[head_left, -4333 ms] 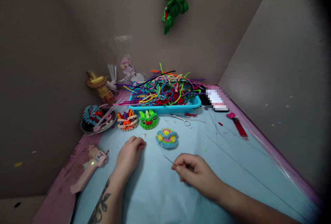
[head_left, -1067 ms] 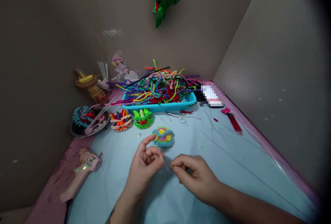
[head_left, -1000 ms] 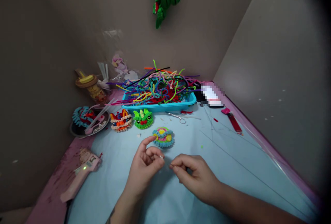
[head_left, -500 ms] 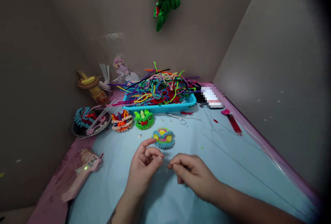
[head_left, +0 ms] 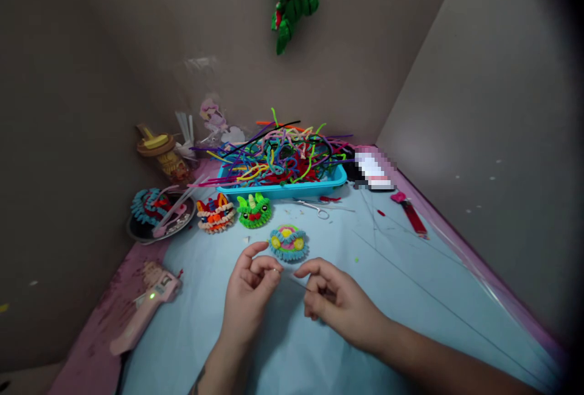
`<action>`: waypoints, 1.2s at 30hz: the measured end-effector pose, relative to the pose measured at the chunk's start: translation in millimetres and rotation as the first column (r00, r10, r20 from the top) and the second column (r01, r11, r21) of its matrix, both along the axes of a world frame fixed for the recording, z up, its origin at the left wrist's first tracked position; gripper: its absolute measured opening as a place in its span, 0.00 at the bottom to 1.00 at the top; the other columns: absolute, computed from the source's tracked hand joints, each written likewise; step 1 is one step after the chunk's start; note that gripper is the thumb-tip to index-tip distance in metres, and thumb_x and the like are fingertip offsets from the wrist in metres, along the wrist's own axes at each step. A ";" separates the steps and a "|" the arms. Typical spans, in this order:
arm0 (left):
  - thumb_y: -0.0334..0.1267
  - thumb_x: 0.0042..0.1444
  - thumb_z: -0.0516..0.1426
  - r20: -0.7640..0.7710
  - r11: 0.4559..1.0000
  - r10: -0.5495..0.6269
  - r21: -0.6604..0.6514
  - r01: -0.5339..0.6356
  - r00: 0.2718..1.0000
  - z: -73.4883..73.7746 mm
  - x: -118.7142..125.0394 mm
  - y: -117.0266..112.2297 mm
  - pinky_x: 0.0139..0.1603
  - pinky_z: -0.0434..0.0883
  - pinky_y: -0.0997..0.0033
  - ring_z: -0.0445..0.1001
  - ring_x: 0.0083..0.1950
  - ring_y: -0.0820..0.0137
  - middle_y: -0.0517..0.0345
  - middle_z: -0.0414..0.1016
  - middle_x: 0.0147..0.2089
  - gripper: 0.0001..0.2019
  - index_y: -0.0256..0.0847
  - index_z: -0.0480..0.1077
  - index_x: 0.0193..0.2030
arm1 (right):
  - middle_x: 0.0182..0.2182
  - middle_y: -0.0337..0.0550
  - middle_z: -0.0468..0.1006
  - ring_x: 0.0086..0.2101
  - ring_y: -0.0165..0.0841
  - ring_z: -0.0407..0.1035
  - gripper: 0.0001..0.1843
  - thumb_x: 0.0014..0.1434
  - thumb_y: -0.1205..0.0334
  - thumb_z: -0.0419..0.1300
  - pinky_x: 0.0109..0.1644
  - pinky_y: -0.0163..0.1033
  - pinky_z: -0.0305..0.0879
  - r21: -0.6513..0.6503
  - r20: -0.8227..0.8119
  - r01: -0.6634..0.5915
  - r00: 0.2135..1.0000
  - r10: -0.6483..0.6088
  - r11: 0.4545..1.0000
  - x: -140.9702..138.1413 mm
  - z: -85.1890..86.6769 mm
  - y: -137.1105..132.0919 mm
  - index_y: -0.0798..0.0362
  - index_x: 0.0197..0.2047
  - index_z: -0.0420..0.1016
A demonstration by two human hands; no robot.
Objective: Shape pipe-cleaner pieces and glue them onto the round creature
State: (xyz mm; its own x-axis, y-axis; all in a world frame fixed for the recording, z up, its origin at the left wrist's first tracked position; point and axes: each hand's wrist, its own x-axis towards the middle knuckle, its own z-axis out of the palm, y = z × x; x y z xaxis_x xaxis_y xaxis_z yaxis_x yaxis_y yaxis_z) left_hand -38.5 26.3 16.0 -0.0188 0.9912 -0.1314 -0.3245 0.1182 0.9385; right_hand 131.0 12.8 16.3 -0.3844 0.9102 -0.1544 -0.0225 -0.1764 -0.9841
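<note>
My left hand (head_left: pixel 250 285) pinches something tiny and pale between thumb and fingertip, its index finger raised; what the piece is stays too small to tell. A short way to the right, my right hand (head_left: pixel 335 300) has its thumb and curled fingers closed on a thin strand (head_left: pixel 298 285) that points toward the left fingertips. Whether the strand is wire or thread cannot be made out. Just beyond both hands lies a blue, pink and yellow pipe-cleaner piece (head_left: pixel 288 244). Past it sit a green pipe-cleaner animal head (head_left: pixel 254 211) and an orange one (head_left: pixel 215 215).
A blue tray (head_left: pixel 283 190) heaped with pipe cleaners stands at the back, scissors (head_left: pixel 314 207) before it. A pink glue gun (head_left: pixel 146 313) and a metal bowl (head_left: pixel 141 237) are on the left. A blurred-out phone (head_left: pixel 376 171) and red strap (head_left: pixel 413 215) lie right.
My right hand has drawn slightly back from the left, its index finger now stretched out and the strand showing between the hands. My left hand has shifted slightly left.
</note>
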 end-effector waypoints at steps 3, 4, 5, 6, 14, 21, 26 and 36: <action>0.38 0.46 0.65 -0.003 0.999 0.040 0.003 -0.040 0.999 -1.0 0.0 1.0 0.27 0.61 0.82 0.66 0.26 0.80 0.65 0.73 0.29 0.22 0.42 0.63 0.47 | 0.20 0.33 0.70 0.22 0.25 0.64 0.06 0.53 0.64 0.56 0.27 0.31 0.59 0.022 0.093 0.065 0.993 -0.067 0.998 -0.5 1.6 0.9 0.54 0.36 0.65; 0.38 0.46 0.65 -0.005 0.999 0.044 0.003 -0.044 0.999 -0.9 0.2 1.0 0.27 0.61 0.82 0.66 0.26 0.80 0.65 0.73 0.29 0.22 0.42 0.63 0.47 | 0.20 0.34 0.70 0.22 0.25 0.64 0.04 0.53 0.64 0.56 0.27 0.31 0.59 0.022 0.120 0.080 0.989 -0.082 0.997 -0.6 1.9 1.4 0.54 0.33 0.65; 0.38 0.46 0.65 -0.009 0.999 0.044 0.003 -0.044 0.999 -0.4 0.5 0.9 0.26 0.61 0.82 0.66 0.26 0.79 0.65 0.73 0.29 0.22 0.42 0.63 0.47 | 0.19 0.34 0.70 0.21 0.25 0.64 0.03 0.53 0.64 0.56 0.26 0.31 0.59 0.020 0.139 0.091 0.986 -0.093 0.996 -0.6 2.1 1.9 0.54 0.31 0.65; 0.38 0.46 0.65 -0.012 0.999 0.044 0.003 -0.044 0.999 0.2 0.9 0.6 0.26 0.61 0.82 0.66 0.26 0.79 0.65 0.73 0.28 0.22 0.42 0.63 0.47 | 0.18 0.34 0.70 0.21 0.25 0.64 0.04 0.53 0.64 0.56 0.26 0.31 0.59 0.016 0.146 0.100 0.984 -0.101 0.995 -0.6 2.3 2.4 0.54 0.29 0.64; 0.37 0.43 0.66 -0.027 0.999 -0.031 -0.018 0.030 0.999 7.2 12.7 -5.5 0.31 0.66 0.77 0.71 0.28 0.74 0.63 0.76 0.27 0.23 0.43 0.63 0.45 | 0.18 0.34 0.71 0.21 0.26 0.66 0.07 0.53 0.61 0.58 0.27 0.32 0.62 -0.015 0.067 0.109 0.992 -0.108 0.994 -0.7 3.1 2.2 0.53 0.28 0.64; 0.38 0.44 0.66 0.053 0.994 -0.103 -0.034 0.105 0.993 4.4 17.9 -5.3 0.30 0.67 0.76 0.73 0.29 0.72 0.62 0.76 0.28 0.23 0.43 0.62 0.45 | 0.22 0.38 0.74 0.24 0.27 0.69 0.13 0.56 0.52 0.58 0.27 0.32 0.63 -0.008 -0.047 0.027 0.999 -0.028 1.000 -0.5 -2.6 2.0 0.54 0.36 0.66; 0.34 0.45 0.65 0.212 0.966 -0.176 -0.148 0.210 0.961 2.6 11.2 -2.0 0.31 0.67 0.80 0.74 0.32 0.74 0.63 0.74 0.27 0.20 0.41 0.61 0.42 | 0.30 0.44 0.75 0.30 0.31 0.71 0.13 0.63 0.54 0.50 0.29 0.34 0.65 0.186 0.037 0.155 0.986 -0.165 0.970 8.8 -6.8 8.3 0.54 0.42 0.67; 0.32 0.43 0.64 0.165 0.850 -0.440 -0.239 0.469 0.883 -1.2 14.1 -4.1 0.18 0.57 0.84 0.69 0.21 0.78 0.60 0.75 0.27 0.19 0.40 0.61 0.41 | 0.40 0.44 0.76 0.45 0.36 0.66 0.16 0.58 0.72 0.52 0.50 0.46 0.63 0.849 0.412 -0.314 0.897 -0.161 0.426 24.3 2.4 24.2 0.49 0.48 0.70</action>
State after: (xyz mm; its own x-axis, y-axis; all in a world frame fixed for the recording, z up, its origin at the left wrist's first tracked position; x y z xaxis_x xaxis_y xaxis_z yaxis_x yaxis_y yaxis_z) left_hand -24.4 22.1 14.8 0.4526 0.8133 -0.3655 -0.2639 0.5137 0.8164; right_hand 155.2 37.0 18.7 -0.5819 0.5872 0.5627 0.3425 0.8045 -0.4853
